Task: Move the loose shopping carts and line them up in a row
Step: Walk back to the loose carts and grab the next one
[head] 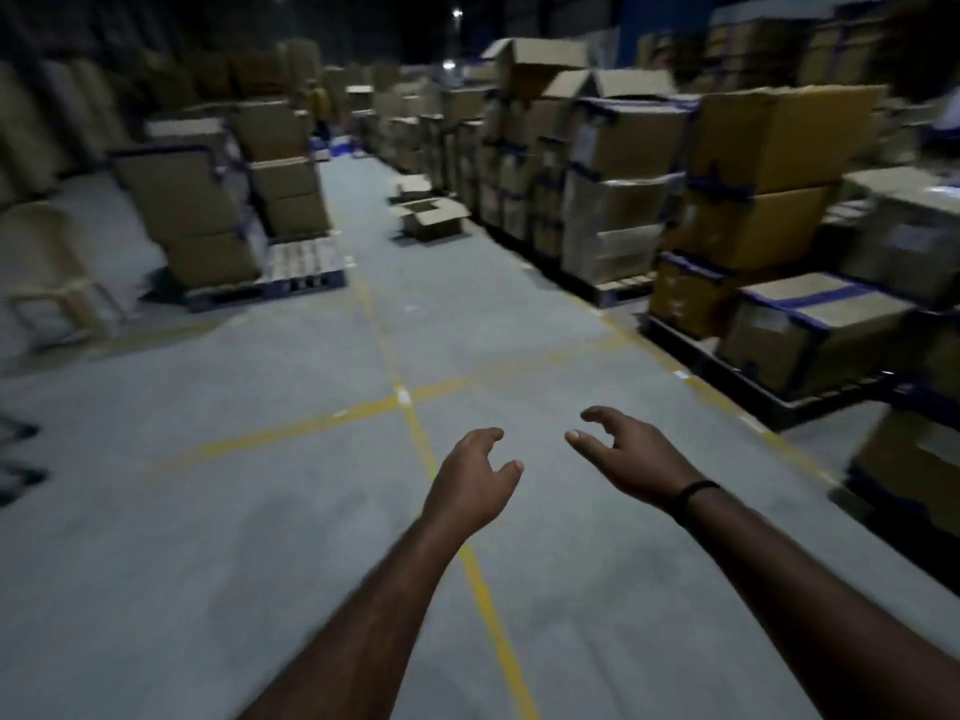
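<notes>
Carts cannot be made out for sure; only dark blurred shapes (pixel 21 459) sit at the left edge. Grey floor (pixel 234 511) with yellow lines (pixel 415 439) runs between stacked cardboard boxes (pixel 623 189) on pallets (pixel 306 278). Left hand (pixel 475 480) and right hand (pixel 623 454) hang empty, fingers loosely spread.

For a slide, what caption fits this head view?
Both hands, left and right, reach out empty over a yellow-lined warehouse aisle between stacked cardboard boxes.

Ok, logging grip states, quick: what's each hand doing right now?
Left hand: open, fingers curled, holding nothing.
Right hand: open, fingers curled, holding nothing.
</notes>
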The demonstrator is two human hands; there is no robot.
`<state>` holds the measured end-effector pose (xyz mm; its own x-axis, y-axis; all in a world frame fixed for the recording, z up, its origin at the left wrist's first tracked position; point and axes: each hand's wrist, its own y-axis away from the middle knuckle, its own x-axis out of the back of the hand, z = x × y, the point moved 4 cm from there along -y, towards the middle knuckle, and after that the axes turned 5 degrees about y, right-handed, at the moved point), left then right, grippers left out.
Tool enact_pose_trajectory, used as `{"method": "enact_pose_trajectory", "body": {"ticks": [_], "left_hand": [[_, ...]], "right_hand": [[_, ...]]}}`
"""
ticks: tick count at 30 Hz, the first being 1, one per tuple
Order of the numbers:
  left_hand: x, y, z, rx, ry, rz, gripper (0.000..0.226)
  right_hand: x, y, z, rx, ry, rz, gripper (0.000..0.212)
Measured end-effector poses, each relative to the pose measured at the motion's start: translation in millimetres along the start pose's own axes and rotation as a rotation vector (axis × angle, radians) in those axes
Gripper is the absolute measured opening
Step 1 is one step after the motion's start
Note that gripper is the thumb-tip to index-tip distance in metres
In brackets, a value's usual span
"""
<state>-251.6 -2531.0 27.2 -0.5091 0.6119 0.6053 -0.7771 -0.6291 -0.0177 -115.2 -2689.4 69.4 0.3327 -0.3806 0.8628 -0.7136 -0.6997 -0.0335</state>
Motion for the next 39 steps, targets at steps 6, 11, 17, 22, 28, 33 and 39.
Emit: {"method": "enact_pose_trajectory", "body": {"ticks": [6,11,17,22,28,33,39], "left_hand": [[93.8,3.3,-77.2,0.192,0.022,0.202,0.056],[148.2,2.4,-124.6,0.332,0.035,0.353,0.055],[208.6,-9.1,-158.2,0.474,0.038,0.539,0.055],[247.3,-25.3,-183.4,0.542,0.056,0.683,0.054],[288.4,-34.1,-228.1,0.618,0.098,0.775,0.055],[344.3,-61.1,-282.1,0.634,0.098,0.822,0.054],[434.0,-115.1,-358.4,0.626,0.129,0.827,0.055]], "right_hand": [[-63.5,-57.8,-99.1,0.203,-0.038,-0.146,0.063],[-107.2,-108.7,-165.7,0.358,-0.064,-0.255,0.064],[-145.3,-170.0,-240.4,0.55,-0.076,-0.374,0.064],[-170.9,-209.9,-299.5,0.685,-0.104,-0.431,0.063],[-217.0,-239.7,-363.7,0.774,-0.12,-0.535,0.063],[-265.1,-277.8,-429.5,0.834,-0.105,-0.556,0.062],[-335.6,-336.8,-520.1,0.812,-0.076,-0.567,0.064]]}}
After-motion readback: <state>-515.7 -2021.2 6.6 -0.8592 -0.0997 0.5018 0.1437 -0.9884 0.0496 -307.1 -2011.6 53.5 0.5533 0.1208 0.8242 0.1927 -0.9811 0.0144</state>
